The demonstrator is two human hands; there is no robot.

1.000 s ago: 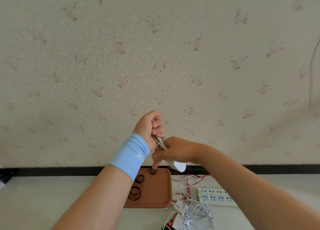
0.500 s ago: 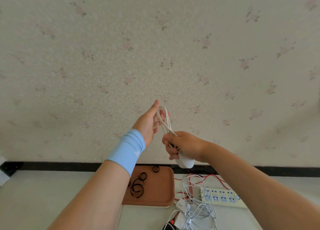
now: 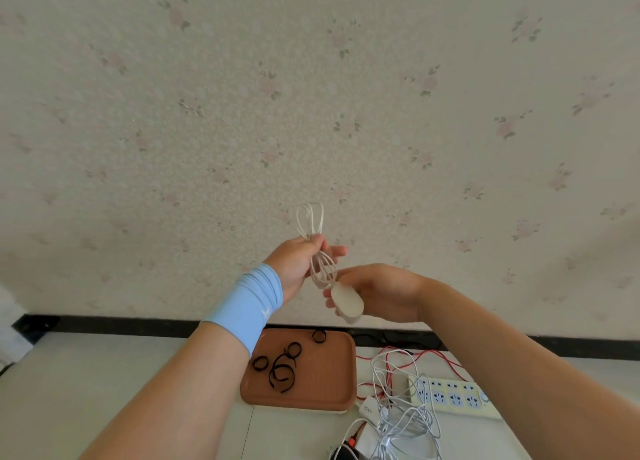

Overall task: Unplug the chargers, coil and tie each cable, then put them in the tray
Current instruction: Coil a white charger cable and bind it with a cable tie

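I hold a white charger (image 3: pixel 347 303) and its coiled white cable (image 3: pixel 316 244) up in front of the wall. My left hand (image 3: pixel 300 264), with a blue wristband, pinches the coil at its middle, so loops stick out above and below the fingers. My right hand (image 3: pixel 379 295) holds the charger body at the coil's lower end. Below, a brown tray (image 3: pixel 332 387) on the table holds several black cable ties (image 3: pixel 282 373).
A white power strip (image 3: pixel 453 395) lies right of the tray. A tangle of white cables (image 3: pixel 401 421) and a red cable (image 3: pixel 415 357) lies beside it, with another white charger (image 3: pixel 369 409) marked 90W. A black skirting strip runs along the wall.
Both hands have risen from just above the tray. My left hand closed from an open palm onto the middle of the coil. The coil is now pinched into two lobes.
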